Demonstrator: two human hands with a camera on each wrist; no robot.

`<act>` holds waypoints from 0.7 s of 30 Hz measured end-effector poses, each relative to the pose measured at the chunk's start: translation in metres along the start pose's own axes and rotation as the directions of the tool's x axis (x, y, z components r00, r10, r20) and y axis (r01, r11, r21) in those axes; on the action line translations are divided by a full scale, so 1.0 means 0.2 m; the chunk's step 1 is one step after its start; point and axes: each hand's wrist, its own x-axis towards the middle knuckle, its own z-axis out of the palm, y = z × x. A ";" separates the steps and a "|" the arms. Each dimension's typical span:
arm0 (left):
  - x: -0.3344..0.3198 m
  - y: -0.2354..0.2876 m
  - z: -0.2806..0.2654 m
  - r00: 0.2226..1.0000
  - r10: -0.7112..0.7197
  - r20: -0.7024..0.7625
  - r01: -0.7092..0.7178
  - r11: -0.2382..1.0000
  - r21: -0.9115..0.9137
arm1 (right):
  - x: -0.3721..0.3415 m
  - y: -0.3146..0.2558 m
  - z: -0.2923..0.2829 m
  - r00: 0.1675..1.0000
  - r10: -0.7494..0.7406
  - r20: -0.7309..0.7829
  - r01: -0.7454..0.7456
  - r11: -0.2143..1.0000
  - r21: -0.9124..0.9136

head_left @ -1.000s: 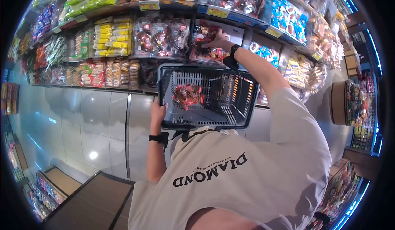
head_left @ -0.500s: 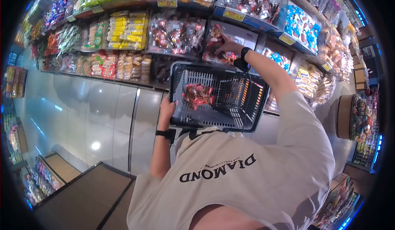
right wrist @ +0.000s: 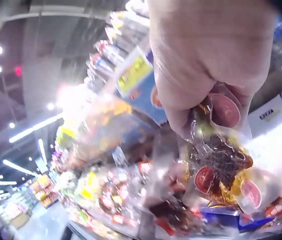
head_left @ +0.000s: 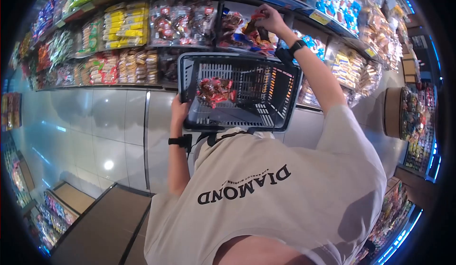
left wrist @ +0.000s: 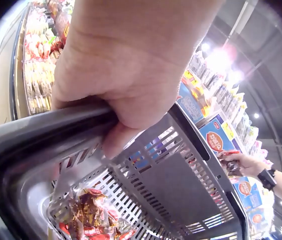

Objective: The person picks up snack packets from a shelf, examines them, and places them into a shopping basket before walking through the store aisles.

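My left hand [head_left: 178, 111] grips the left rim of a dark grey plastic basket [left wrist: 56, 125], thumb hooked inside. On the basket's slotted floor lie shiny clear packets with brown contents and red labels [head_left: 216, 92]. Above the shelf bin [head_left: 219, 39] beyond the basket, my right hand [head_left: 271, 20] pinches the tops of clear snack packets [right wrist: 221, 160]. These have dark brown contents and red oval labels, and hang down from the fingertips. The right fingertips are partly hidden behind the hand in the right wrist view. More loose packets [head_left: 232, 23] lie in the bin below.
Stepped shelves hold yellow packets [head_left: 126, 25], brown bagged snacks [head_left: 183, 23] and blue-white packets [head_left: 335, 6]. A round display stand [head_left: 393, 113] is at the right. Tiled floor [head_left: 102, 137] stretches left, with a brown counter [head_left: 102, 222] behind.
My right hand was down among the packets in the bin; now it is raised above them, pinching packets. The left hand keeps its grip on the basket. The head view has shifted slightly.
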 end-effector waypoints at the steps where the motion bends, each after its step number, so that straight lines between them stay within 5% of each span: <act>1: 0.00 -0.01 0.00 1.000 0.001 -0.016 -0.001 1.000 0.030 | -0.08 -0.05 -0.08 0.996 -0.084 -0.035 0.089 0.976 0.199; 2: 0.00 -0.03 -0.01 0.999 0.000 -0.033 0.002 0.998 0.064 | -0.16 -0.11 -0.14 0.984 -0.157 -0.086 0.178 0.903 0.390; 5: 0.02 -0.06 -0.01 1.000 0.002 -0.014 -0.002 1.000 0.031 | -0.43 -0.31 -0.26 0.988 -0.130 -0.088 0.153 0.919 0.364; 8: 0.02 -0.07 -0.02 0.999 0.029 0.043 -0.028 1.000 -0.014 | -0.71 -0.52 -0.17 0.992 -0.026 0.127 -0.040 0.872 0.488; 10: 0.00 -0.02 -0.03 0.995 0.078 0.062 -0.071 0.991 -0.117 | -0.79 -0.43 0.10 0.960 -0.225 0.164 0.123 0.871 0.476; 12: 0.01 -0.03 -0.03 0.992 0.110 0.065 -0.101 0.987 -0.123 | -0.86 -0.31 0.40 0.933 -0.143 0.330 0.001 0.919 0.395; 15: -0.01 0.01 -0.03 0.992 0.114 0.044 -0.111 0.991 -0.078 | -0.93 -0.20 0.81 0.868 -0.185 0.460 0.075 0.966 0.247; 18: -0.03 0.05 -0.03 0.992 0.123 0.015 -0.121 0.990 -0.076 | -0.98 -0.21 0.92 0.807 -0.189 0.559 0.019 0.955 0.295; 20: -0.05 0.07 -0.04 0.997 0.075 0.036 -0.072 0.994 -0.082 | -0.99 -0.19 0.96 0.831 -0.406 0.379 0.458 0.887 -0.054; 21: -0.05 0.07 -0.05 0.997 0.074 0.034 -0.071 0.994 -0.085 | -0.95 -0.24 0.89 0.812 -0.485 0.323 0.491 0.869 0.070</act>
